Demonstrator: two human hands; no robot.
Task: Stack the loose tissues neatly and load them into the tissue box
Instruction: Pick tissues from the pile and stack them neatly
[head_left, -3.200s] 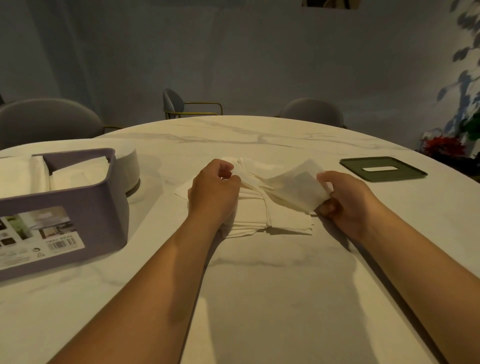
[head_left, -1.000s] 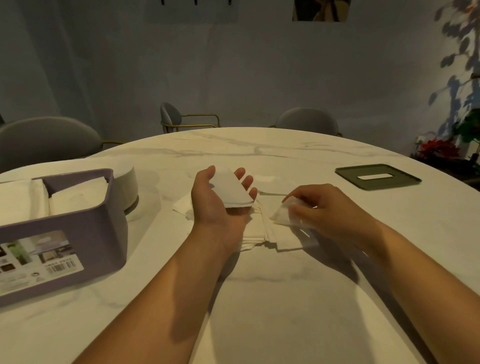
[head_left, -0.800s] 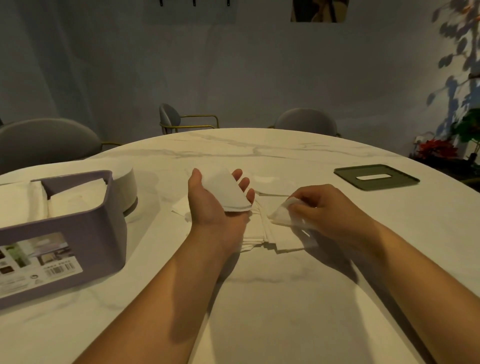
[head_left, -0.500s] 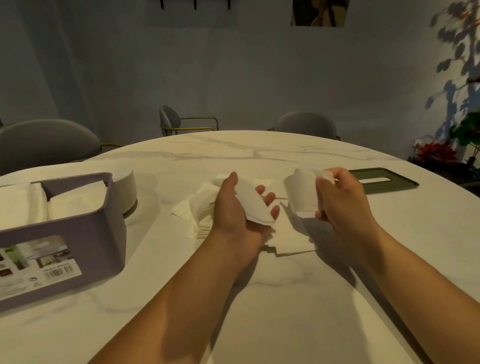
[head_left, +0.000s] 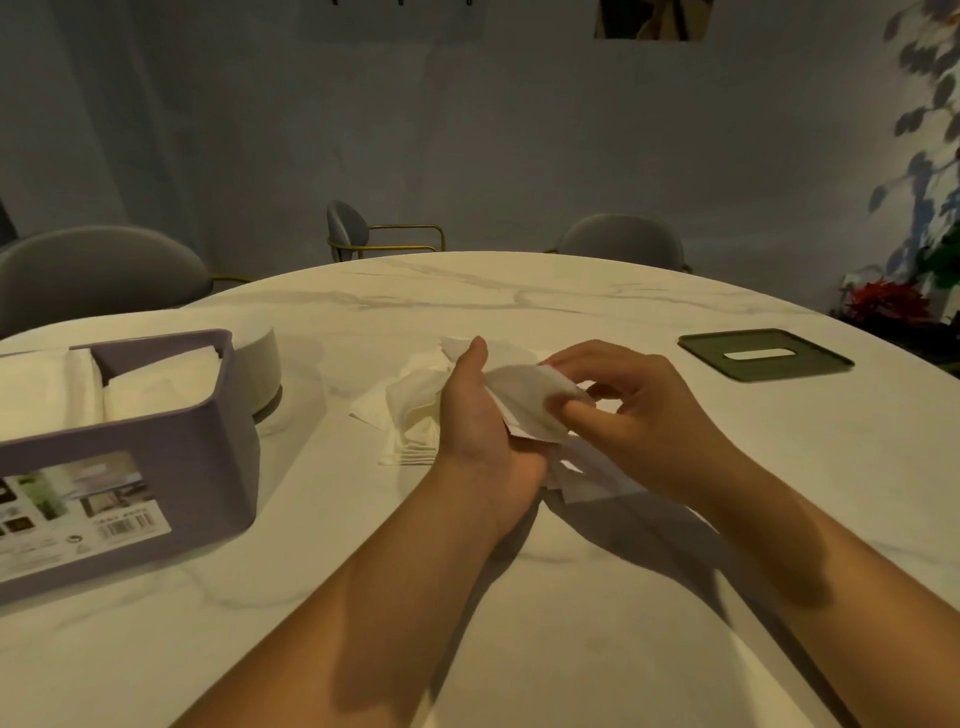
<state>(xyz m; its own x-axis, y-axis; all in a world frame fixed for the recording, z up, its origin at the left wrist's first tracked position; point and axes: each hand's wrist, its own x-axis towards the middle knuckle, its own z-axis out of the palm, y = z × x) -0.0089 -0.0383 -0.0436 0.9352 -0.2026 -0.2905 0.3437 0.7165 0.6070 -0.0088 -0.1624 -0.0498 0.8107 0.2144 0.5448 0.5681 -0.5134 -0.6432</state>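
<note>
Near the middle of the marble surface (head_left: 519, 649), the left hand (head_left: 478, 421) lies palm up with its thumb standing clear, a small stack (head_left: 524, 400) of folded tissues resting across it; its fingers are hidden beneath the paper. The right hand (head_left: 644, 415) meets it from the other side, fingers curled and pinching the stack's near corner. Under and around both hands, the loose tissues (head_left: 410, 415) lie in a rumpled spread on the surface. The step in hand looks like adding a sheet to the stack and squaring it. To do that well, the right hand should line the new sheet's edges up with those below before letting go, then smooth it flat with a light touch, since thin paper creases and slides easily. The purple tissue box (head_left: 197, 457) stands well to the left, open-topped and already part-filled with white tissues (head_left: 161, 379); a green slotted lid (head_left: 831, 364) lies well to the right. A label (head_left: 104, 499) on the box's front shows small pictures and a barcode (head_left: 127, 525); its print is too small to read, and no brand can be made out.
</note>
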